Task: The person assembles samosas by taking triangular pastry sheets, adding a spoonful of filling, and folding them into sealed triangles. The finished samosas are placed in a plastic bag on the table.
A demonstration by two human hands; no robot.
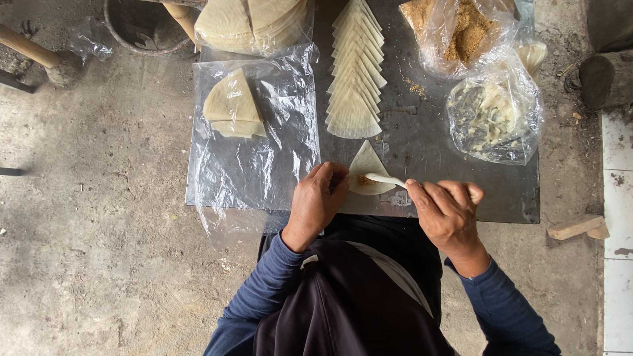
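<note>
a rough, stained concrete floor [99, 217] fills the view from above, with a low dark metal tray-table [428, 145] set on it in front of a seated person in blue sleeves and a dark apron.

at the near edge of the table lies a single pale wedge-shaped wrapper [366, 173], point away from the person, with a small dab of brown filling [363, 180] on its near part. the left hand [318, 201] rests at the wrapper's left edge, fingers curled down and pressing on that corner. the right hand [447, 209] is well to the right of the wrapper, fingers closed around the handle of a white spoon [386, 178] whose bowl reaches left over the wrapper, just beside the filling.

beyond the wrapper a long overlapping row of wrappers [356, 72] runs up the table. to the left a clear plastic sheet [264, 151] hangs over the table edge, with a few folded wedges [232, 105] on it, and a bagged stack of round sheets [250, 23] sits above that. to the right are a plastic bag of brown crumbs [465, 33] and a bag of whitish shredded filling [494, 115], with crumbs scattered between. a grey bucket [142, 26] stands at the top left, a wood scrap [580, 228] on the floor at right.
</note>
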